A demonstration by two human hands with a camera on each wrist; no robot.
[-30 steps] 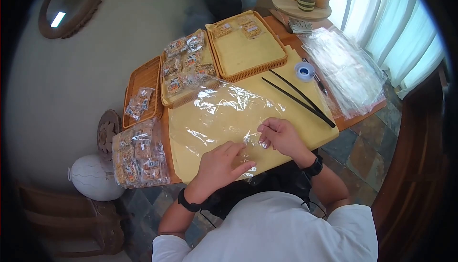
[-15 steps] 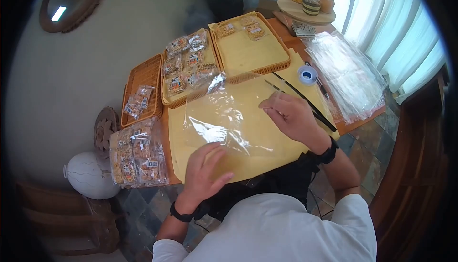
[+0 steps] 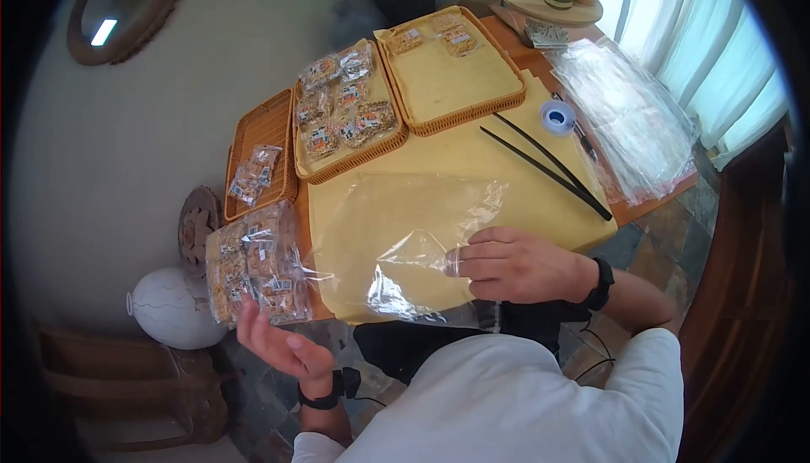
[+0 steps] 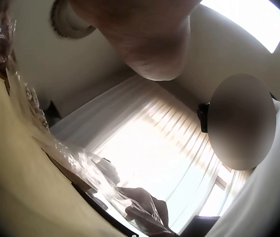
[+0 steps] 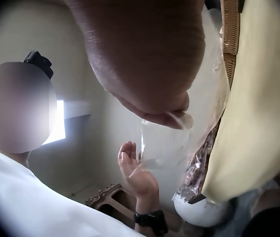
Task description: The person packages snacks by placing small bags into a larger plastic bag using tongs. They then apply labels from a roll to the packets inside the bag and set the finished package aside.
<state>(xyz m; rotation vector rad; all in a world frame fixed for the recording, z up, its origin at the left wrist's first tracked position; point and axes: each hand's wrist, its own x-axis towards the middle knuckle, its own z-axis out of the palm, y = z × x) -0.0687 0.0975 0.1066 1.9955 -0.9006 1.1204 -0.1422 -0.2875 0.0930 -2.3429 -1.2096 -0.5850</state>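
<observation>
A large clear plastic bag or sheet [image 3: 363, 235] spreads over the yellow paper, its near edge past the table edge. The right hand [image 3: 527, 269] pinches its right side, palm down; in the right wrist view, the plastic [image 5: 164, 143] hangs from that hand's fingertips [image 5: 179, 120]. Off the sheet's left side, the left hand [image 3: 283, 349] is raised, fingers relaxed and apart, holding nothing. It is close to a clear bundle of packaged snacks [image 3: 270, 252] at the table's left corner. The left wrist view shows the right hand [image 4: 147, 205] at the plastic.
Behind the sheet are wicker trays: one [image 3: 413, 130] with a few packets, one [image 3: 359, 159] with several, one [image 3: 291, 176] with small packets. Black strips [image 3: 553, 174], a tape roll [image 3: 558, 117], a pen [image 3: 585, 142] and a stack of clear bags [image 3: 629, 117] lie rightward.
The left hand has moved left, away from the sheet. The right hand, first raised and then lowered toward the near edge, has drawn the plastic nearer the body.
</observation>
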